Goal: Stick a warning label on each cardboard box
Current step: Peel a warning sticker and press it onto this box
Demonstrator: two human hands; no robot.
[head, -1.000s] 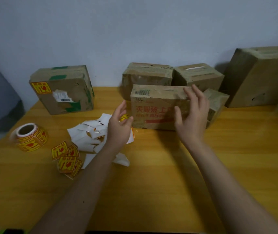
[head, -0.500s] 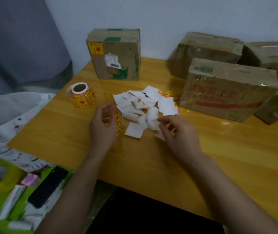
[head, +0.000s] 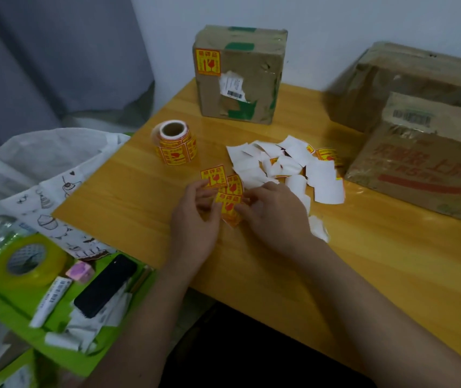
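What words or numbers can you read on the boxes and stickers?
Warning label on the taped box: red characters and a broken-glass sign, too blurred to read.
White shipping slip on that box: barcode, print too small.
Printed box: big red characters, blurred; only "5" reads.
Barcode sticker on top of it: unreadable.
Label roll and label held by both hands: same blurred design.

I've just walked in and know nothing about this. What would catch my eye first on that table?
Probably the two hands, left and right, pinching a yellow-and-red label at the table's middle. Just behind them lies a heap of white backing papers, with a label roll standing to its left. At the back stands a box already wearing a label on its upper left corner.
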